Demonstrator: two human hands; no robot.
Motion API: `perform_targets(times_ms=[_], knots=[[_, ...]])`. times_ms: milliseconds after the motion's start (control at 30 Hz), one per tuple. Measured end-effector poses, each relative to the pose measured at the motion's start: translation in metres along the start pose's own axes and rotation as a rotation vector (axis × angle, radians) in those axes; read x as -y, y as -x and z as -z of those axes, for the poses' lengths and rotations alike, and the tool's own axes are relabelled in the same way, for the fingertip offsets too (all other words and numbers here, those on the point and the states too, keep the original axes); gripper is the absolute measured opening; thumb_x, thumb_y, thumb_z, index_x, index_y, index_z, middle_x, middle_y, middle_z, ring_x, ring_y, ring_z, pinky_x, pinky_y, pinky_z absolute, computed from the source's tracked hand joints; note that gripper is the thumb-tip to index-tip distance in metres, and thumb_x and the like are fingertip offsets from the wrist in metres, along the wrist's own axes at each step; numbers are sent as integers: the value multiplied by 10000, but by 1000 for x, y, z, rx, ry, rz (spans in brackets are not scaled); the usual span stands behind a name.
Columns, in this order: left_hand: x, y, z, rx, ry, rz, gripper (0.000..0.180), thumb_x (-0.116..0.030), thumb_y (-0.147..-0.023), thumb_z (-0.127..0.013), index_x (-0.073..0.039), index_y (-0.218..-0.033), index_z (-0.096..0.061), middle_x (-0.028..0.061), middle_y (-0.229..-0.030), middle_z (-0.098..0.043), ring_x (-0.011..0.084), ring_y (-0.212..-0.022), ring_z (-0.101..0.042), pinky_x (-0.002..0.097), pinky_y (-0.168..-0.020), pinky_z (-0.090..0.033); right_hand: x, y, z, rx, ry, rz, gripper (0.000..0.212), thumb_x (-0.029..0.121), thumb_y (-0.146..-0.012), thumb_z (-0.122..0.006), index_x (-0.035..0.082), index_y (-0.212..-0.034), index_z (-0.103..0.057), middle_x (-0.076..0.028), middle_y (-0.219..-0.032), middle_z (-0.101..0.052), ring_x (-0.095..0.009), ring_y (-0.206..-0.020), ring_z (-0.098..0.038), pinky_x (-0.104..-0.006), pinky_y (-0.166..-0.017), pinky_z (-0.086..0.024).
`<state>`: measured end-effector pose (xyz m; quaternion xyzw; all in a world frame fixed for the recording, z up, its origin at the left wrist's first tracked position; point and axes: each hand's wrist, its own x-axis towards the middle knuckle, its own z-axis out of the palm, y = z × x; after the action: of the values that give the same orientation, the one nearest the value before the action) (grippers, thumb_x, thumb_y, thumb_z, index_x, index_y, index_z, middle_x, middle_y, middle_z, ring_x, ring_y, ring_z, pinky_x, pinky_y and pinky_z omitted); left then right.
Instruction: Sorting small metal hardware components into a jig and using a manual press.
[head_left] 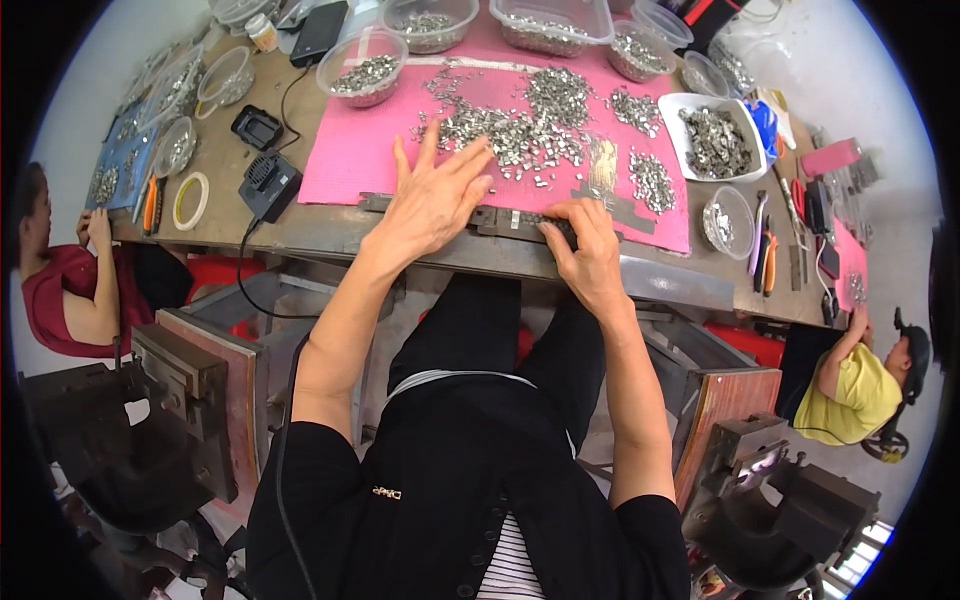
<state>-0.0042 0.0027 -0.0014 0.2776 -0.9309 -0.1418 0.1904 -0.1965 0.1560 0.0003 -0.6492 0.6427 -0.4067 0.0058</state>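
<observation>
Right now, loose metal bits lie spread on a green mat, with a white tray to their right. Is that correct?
Not quite: the mat is pink, not green, as the head view shows. The metal bits do lie spread on it, with the white tray to their right.

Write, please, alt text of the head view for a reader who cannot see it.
The left hand is spread over a pink mat beside small metal parts; the right hand is on a dark metal bar near the edge of the bench. Clear tubs of parts stand beyond; one person appears at left, another at right.
</observation>
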Motion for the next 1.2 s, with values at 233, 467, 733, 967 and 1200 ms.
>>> perform_targets(times_ms=[233, 467, 733, 967, 1200], knots=[[9, 13, 13, -10, 100, 37, 446, -373, -1083, -436, -135, -1418, -610, 21, -1516, -547, 477, -1498, -260, 783, -1142, -39, -3, -16, 0, -5, -56, -51, 90, 60, -875, -733, 57, -960, -702, -76, -844, -636, -270, -781, -608, -383, -760, -442], [2, 6, 7, 57, 29, -1, 452, -378, -1078, -446, -127, -1419, -605, 10, -1543, -516, 504, -1497, -240, 825, -1108, -36, -6, -58, -36, 28, 50, 130, 163, 44, -899, -695, 61, -1051, -751, -124, -809, -609, -294, -707, -597, -415, -667, -473], [11, 28, 18, -237, 232, 70, 220, -231, -967, -673, -154, -1152, -764, 30, -1274, -716, 354, -1395, -485, 698, -1161, -127, -4, -50, -3, -19, 47, 72, 119, 55, -876, -709, 84, -990, -724, -74, -831, -602, -278, -782, -597, -393, -740, -435], [14, 27, 13, -512, 225, 49, 125, -131, -894, -727, -138, -1008, -778, 6, -947, -711, 210, -894, -576, 387, -946, -368, 17, 22, 26, 0, 88, 62, 170, -4, -818, -754, 47, -972, -701, -79, -849, -609, -269, -770, -592, -385, -715, -431], [6, 26, 1, -498, 219, 78, 112, -151, -893, -737, -141, -998, -775, -8, -926, -697, 195, -915, -586, 400, -989, -345, 16, 50, 14, 17, 177, 20, 145, 37, -829, -752, 54, -949, -672, -80, -865, -590, -273, -786, -583, -397, -723, -430]])
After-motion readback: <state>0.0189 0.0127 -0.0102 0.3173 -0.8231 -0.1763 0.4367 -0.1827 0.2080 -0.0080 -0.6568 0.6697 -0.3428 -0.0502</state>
